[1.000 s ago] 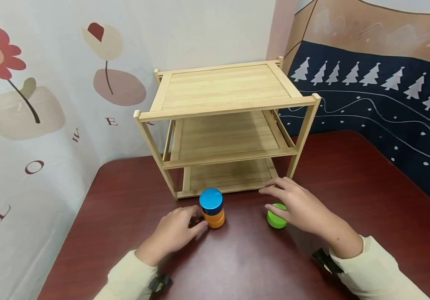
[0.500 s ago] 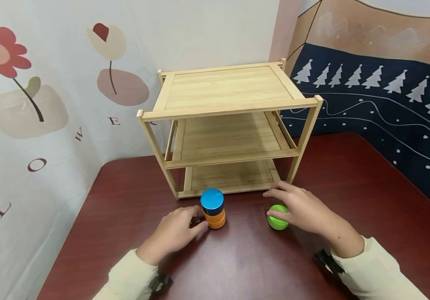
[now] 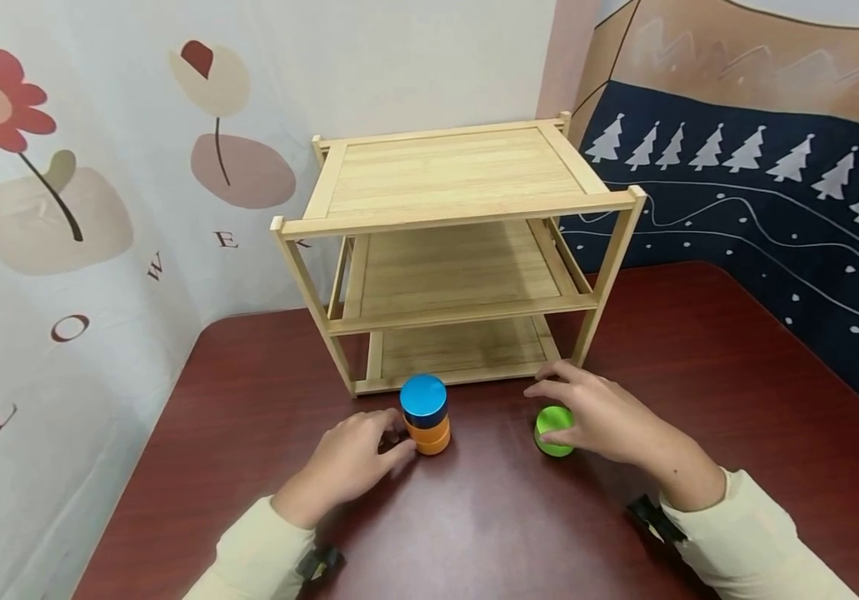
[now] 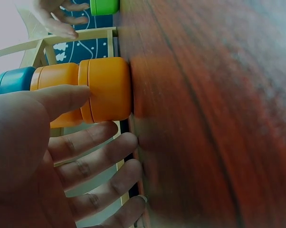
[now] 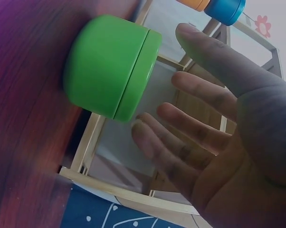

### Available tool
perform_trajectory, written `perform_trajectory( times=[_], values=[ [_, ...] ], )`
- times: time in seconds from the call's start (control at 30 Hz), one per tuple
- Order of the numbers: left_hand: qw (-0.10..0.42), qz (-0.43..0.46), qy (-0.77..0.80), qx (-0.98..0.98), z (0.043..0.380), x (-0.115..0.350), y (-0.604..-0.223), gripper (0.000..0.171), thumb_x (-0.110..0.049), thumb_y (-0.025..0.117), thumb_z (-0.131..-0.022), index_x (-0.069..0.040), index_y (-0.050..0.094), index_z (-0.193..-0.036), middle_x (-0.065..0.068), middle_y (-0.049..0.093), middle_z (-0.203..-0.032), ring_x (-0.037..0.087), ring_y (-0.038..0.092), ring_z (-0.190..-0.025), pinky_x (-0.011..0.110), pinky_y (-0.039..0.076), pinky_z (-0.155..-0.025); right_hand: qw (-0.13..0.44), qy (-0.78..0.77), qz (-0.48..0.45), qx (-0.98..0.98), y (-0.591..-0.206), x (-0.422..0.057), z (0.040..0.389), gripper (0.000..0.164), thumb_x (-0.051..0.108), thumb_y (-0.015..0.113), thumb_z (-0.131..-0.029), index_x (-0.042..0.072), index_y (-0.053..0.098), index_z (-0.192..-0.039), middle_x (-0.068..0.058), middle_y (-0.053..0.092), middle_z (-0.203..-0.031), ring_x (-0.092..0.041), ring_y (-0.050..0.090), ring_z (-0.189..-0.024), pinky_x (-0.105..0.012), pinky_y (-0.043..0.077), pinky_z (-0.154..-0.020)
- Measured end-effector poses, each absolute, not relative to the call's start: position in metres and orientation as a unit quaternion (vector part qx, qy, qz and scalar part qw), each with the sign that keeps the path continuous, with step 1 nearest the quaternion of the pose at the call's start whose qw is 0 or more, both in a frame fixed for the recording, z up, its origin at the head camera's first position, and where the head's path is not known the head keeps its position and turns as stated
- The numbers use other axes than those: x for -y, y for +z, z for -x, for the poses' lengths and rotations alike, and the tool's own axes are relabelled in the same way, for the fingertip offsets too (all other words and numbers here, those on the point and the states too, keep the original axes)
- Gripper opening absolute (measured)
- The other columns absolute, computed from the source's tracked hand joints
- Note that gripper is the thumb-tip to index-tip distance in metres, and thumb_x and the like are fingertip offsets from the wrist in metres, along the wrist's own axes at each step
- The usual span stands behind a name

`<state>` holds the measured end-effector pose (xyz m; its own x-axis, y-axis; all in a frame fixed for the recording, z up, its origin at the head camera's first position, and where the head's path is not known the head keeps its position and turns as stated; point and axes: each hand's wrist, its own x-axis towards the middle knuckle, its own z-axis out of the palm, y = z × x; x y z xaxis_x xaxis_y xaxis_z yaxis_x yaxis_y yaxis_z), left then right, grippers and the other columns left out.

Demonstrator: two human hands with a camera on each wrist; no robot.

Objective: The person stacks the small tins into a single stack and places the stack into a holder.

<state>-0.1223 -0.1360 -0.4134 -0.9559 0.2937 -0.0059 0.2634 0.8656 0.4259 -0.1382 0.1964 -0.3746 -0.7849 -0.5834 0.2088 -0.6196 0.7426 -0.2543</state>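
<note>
A stack of small round jars stands upright on the table: orange jars point(image 4: 109, 90) below and a blue jar point(image 3: 424, 397) on top. My left hand point(image 3: 354, 457) is at the stack's left side, thumb across the orange jars in the left wrist view and the other fingers loosely extended behind them, tips near the tabletop. A lidded green jar point(image 5: 112, 66) stands alone to the right. Beside it my right hand point(image 3: 609, 417) has its fingers spread and relaxed; the thumb overlaps the green jar in the head view, while the right wrist view shows fingertips apart from it.
Behind the jars stands a three-tier wooden rack point(image 3: 459, 208), its bottom shelf point(image 3: 466, 350) close to the stack. The dark red table point(image 3: 474, 533) extends on both sides. Printed cloths point(image 3: 744, 200) hang behind it. Black straps point(image 3: 654, 518) circle both wrists.
My right hand has lowered slightly and moved a little toward me, its thumb now lower over the green jar. The left hand and the stack look unmoved; the head view shifts slightly.
</note>
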Motion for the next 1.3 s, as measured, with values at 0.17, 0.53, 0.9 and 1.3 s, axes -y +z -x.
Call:
perform_trajectory(
  times=[0.17, 0.53, 0.9, 1.3],
  values=[
    [0.032, -0.149, 0.212, -0.965, 0.1229, 0.1358, -0.4127, 0.014, -0.037, 0.072, -0.091, -0.025, 0.066, -0.092, -0.013, 0.061, -0.081, 0.007, 0.056, -0.076, 0.035, 0.047, -0.066, 0.047, 0.159, -0.322, 0.932, -0.3739, -0.1971, 0.1367, 0.051, 0.024, 0.09, -0.072, 0.013, 0.072, -0.118, -0.01, 0.06, -0.125, -0.024, 0.068, -0.096, -0.039, 0.055, -0.075],
    [0.037, -0.144, 0.213, -0.966, 0.1222, 0.1366, -0.4148, 0.014, -0.038, 0.072, -0.091, -0.025, 0.065, -0.092, -0.013, 0.06, -0.08, 0.006, 0.055, -0.075, 0.034, 0.046, -0.065, 0.002, 0.153, -0.32, 0.935, -0.3724, -0.1974, 0.1348, 0.053, 0.021, 0.091, -0.07, 0.014, 0.072, -0.119, -0.012, 0.06, -0.127, -0.027, 0.066, -0.103, -0.035, 0.053, -0.076],
    [0.031, -0.145, 0.209, -0.967, 0.1227, 0.1359, -0.4155, 0.014, -0.038, 0.072, -0.091, -0.025, 0.065, -0.092, -0.013, 0.061, -0.08, 0.007, 0.057, -0.076, 0.034, 0.047, -0.066, 0.007, 0.138, -0.331, 0.933, -0.3746, -0.1983, 0.1352, 0.05, 0.017, 0.088, -0.073, 0.014, 0.071, -0.12, -0.012, 0.06, -0.127, -0.028, 0.066, -0.106, -0.04, 0.054, -0.081],
    [0.023, -0.145, 0.207, -0.967, 0.1222, 0.1359, -0.4154, 0.013, -0.037, 0.072, -0.09, -0.025, 0.067, -0.093, -0.013, 0.062, -0.081, 0.007, 0.058, -0.077, 0.035, 0.048, -0.067, 0.032, 0.137, -0.351, 0.926, -0.3784, -0.1975, 0.1373, 0.043, 0.01, 0.084, -0.077, 0.012, 0.072, -0.118, -0.012, 0.062, -0.126, -0.028, 0.065, -0.11, -0.041, 0.054, -0.085]
  ],
)
